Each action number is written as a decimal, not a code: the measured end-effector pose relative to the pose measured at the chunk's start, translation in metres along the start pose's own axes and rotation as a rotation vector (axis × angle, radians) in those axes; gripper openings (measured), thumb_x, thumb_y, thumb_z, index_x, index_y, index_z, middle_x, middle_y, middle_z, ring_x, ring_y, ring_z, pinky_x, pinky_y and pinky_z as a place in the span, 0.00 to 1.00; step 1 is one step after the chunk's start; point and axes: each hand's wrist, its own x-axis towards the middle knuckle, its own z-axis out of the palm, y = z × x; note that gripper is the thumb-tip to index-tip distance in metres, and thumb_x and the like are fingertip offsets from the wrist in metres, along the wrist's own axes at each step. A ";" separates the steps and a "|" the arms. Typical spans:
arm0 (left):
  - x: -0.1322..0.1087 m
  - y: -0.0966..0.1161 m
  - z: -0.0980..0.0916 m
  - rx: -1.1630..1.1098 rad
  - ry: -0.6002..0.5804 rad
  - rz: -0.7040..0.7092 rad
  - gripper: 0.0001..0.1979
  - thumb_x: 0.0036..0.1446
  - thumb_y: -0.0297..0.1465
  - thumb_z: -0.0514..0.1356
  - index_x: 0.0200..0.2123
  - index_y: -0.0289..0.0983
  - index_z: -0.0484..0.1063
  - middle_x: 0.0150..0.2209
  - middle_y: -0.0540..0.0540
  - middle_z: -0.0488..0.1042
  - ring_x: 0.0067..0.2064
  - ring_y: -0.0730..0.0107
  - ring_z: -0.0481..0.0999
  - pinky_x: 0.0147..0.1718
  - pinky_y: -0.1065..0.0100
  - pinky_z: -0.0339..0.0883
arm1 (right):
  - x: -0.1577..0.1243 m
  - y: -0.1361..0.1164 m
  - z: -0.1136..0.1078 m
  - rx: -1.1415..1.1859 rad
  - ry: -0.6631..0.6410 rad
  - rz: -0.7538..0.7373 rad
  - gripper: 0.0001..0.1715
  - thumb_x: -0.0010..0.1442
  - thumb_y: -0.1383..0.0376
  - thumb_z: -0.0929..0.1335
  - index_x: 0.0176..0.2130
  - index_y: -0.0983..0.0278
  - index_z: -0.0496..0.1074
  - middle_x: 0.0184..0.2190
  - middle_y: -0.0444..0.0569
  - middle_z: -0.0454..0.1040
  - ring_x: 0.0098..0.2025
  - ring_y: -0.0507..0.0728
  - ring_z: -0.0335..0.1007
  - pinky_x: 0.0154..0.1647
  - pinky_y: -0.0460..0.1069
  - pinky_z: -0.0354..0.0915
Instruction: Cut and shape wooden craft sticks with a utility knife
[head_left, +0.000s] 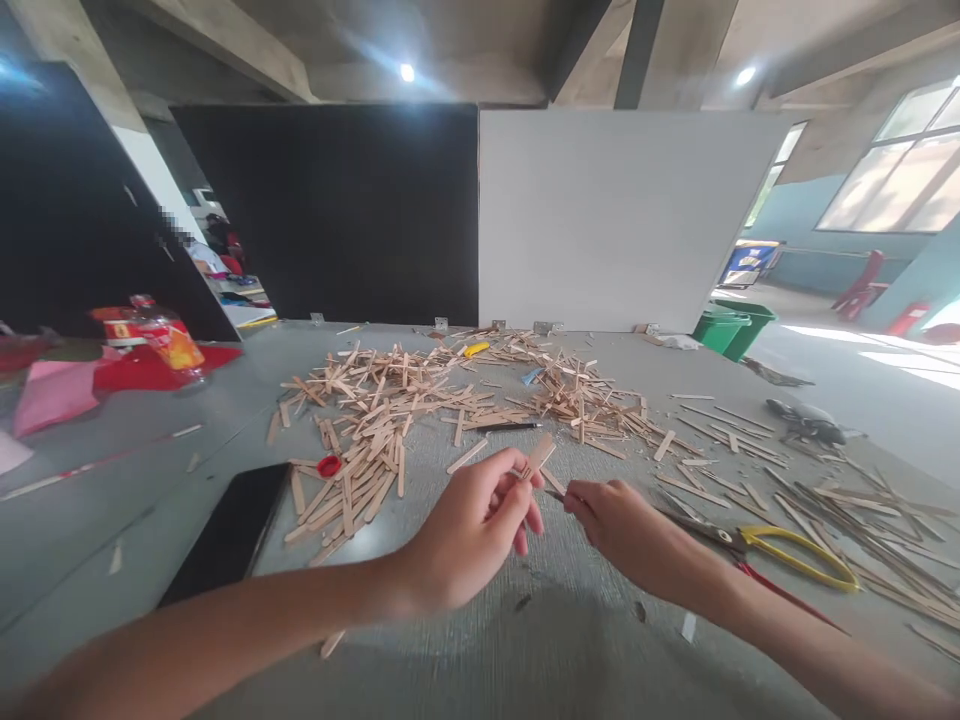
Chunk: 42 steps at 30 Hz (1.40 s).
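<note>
My left hand pinches a short piece of wooden craft stick between thumb and fingers, its end pointing up and away. To the right, my right hand is closed around a slim tool with a dark pointed tip; most of it is hidden in the fist. The tip is close to the left fingers, and I cannot tell whether it touches the stick. Beyond both hands lies a loose heap of craft sticks. Scissors with yellow and red handles rest beside my right forearm.
A black phone lies on the grey table, near a red bottle cap. A black pen and a yellow cutter sit among the sticks. Thin strips cover the right side. A bottle stands left. Panels close the back.
</note>
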 end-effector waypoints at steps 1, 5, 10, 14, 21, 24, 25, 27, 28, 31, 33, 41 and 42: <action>0.001 -0.001 -0.001 0.024 0.000 0.020 0.11 0.75 0.36 0.49 0.42 0.38 0.66 0.31 0.52 0.72 0.28 0.72 0.71 0.30 0.68 0.62 | 0.002 0.005 0.013 -0.034 0.011 0.012 0.21 0.78 0.68 0.57 0.36 0.63 0.71 0.26 0.47 0.78 0.26 0.53 0.73 0.25 0.48 0.50; 0.002 -0.006 -0.003 0.086 0.014 0.047 0.13 0.74 0.35 0.48 0.36 0.40 0.65 0.25 0.57 0.58 0.25 0.72 0.57 0.25 0.69 0.54 | 0.005 0.017 0.053 -0.123 0.035 0.044 0.09 0.75 0.71 0.61 0.44 0.64 0.69 0.31 0.51 0.82 0.26 0.57 0.78 0.25 0.50 0.41; 0.005 -0.027 0.001 0.136 0.059 0.061 0.17 0.73 0.40 0.50 0.32 0.40 0.64 0.24 0.56 0.59 0.25 0.71 0.56 0.26 0.68 0.50 | 0.001 0.017 0.061 -0.168 0.063 0.050 0.10 0.77 0.70 0.59 0.44 0.62 0.67 0.33 0.51 0.83 0.31 0.60 0.82 0.26 0.51 0.40; 0.008 -0.060 0.006 0.162 0.113 0.062 0.17 0.73 0.39 0.50 0.30 0.40 0.64 0.22 0.57 0.58 0.24 0.71 0.56 0.27 0.67 0.49 | 0.000 0.016 0.060 -0.160 0.077 0.056 0.13 0.78 0.68 0.56 0.44 0.60 0.67 0.33 0.50 0.83 0.33 0.61 0.83 0.27 0.51 0.44; 0.015 -0.094 0.008 0.150 0.161 0.061 0.18 0.74 0.40 0.50 0.30 0.41 0.63 0.22 0.58 0.55 0.23 0.71 0.55 0.25 0.68 0.49 | 0.003 0.026 0.069 -0.122 0.085 0.055 0.16 0.78 0.65 0.56 0.48 0.60 0.71 0.37 0.55 0.85 0.34 0.65 0.84 0.28 0.51 0.50; 0.017 -0.096 0.009 0.137 0.150 0.064 0.17 0.72 0.39 0.49 0.30 0.40 0.63 0.22 0.57 0.56 0.24 0.71 0.57 0.26 0.68 0.49 | 0.002 0.026 0.068 -0.089 0.087 0.055 0.18 0.78 0.63 0.55 0.48 0.60 0.71 0.36 0.54 0.85 0.34 0.64 0.84 0.29 0.51 0.52; 0.017 -0.096 0.009 0.133 0.144 0.066 0.17 0.72 0.39 0.49 0.30 0.40 0.63 0.23 0.56 0.57 0.25 0.71 0.57 0.26 0.67 0.49 | 0.001 0.026 0.066 -0.083 0.086 0.060 0.18 0.79 0.63 0.55 0.47 0.60 0.71 0.36 0.54 0.85 0.35 0.64 0.84 0.29 0.51 0.53; 0.018 -0.095 0.009 0.123 0.131 0.071 0.18 0.72 0.41 0.49 0.30 0.40 0.62 0.23 0.56 0.57 0.25 0.70 0.57 0.26 0.67 0.49 | -0.001 0.024 0.062 -0.075 0.084 0.073 0.17 0.79 0.64 0.55 0.46 0.60 0.70 0.36 0.53 0.84 0.35 0.63 0.84 0.29 0.51 0.53; 0.018 -0.094 0.009 0.118 0.124 0.073 0.18 0.72 0.41 0.48 0.30 0.40 0.62 0.23 0.56 0.57 0.25 0.70 0.57 0.26 0.67 0.48 | -0.002 0.023 0.060 -0.071 0.084 0.077 0.16 0.79 0.64 0.56 0.45 0.60 0.70 0.36 0.52 0.84 0.36 0.62 0.83 0.30 0.51 0.53; 0.018 -0.092 0.009 0.104 0.107 0.082 0.19 0.73 0.44 0.47 0.31 0.41 0.61 0.23 0.57 0.55 0.24 0.71 0.54 0.25 0.68 0.48 | -0.003 0.019 0.054 -0.072 0.090 0.078 0.15 0.79 0.65 0.57 0.45 0.60 0.70 0.36 0.50 0.84 0.35 0.60 0.83 0.30 0.51 0.52; 0.017 -0.091 0.008 0.098 0.092 0.085 0.18 0.74 0.44 0.47 0.33 0.41 0.62 0.23 0.58 0.54 0.23 0.71 0.52 0.24 0.68 0.47 | -0.003 0.017 0.051 -0.076 0.097 0.073 0.15 0.79 0.65 0.57 0.45 0.61 0.69 0.36 0.51 0.84 0.34 0.60 0.82 0.29 0.51 0.51; 0.016 -0.094 0.008 0.134 0.068 0.105 0.16 0.73 0.42 0.48 0.34 0.40 0.64 0.23 0.58 0.55 0.23 0.71 0.52 0.24 0.69 0.47 | -0.003 0.019 0.052 -0.066 0.128 0.046 0.15 0.79 0.65 0.57 0.43 0.61 0.69 0.35 0.50 0.83 0.32 0.57 0.80 0.29 0.51 0.50; 0.016 -0.095 0.008 0.141 0.064 0.107 0.16 0.73 0.41 0.48 0.34 0.40 0.64 0.23 0.58 0.55 0.23 0.71 0.52 0.24 0.69 0.47 | -0.002 0.020 0.052 -0.064 0.132 0.046 0.15 0.79 0.65 0.57 0.43 0.60 0.69 0.35 0.50 0.83 0.32 0.57 0.80 0.29 0.51 0.50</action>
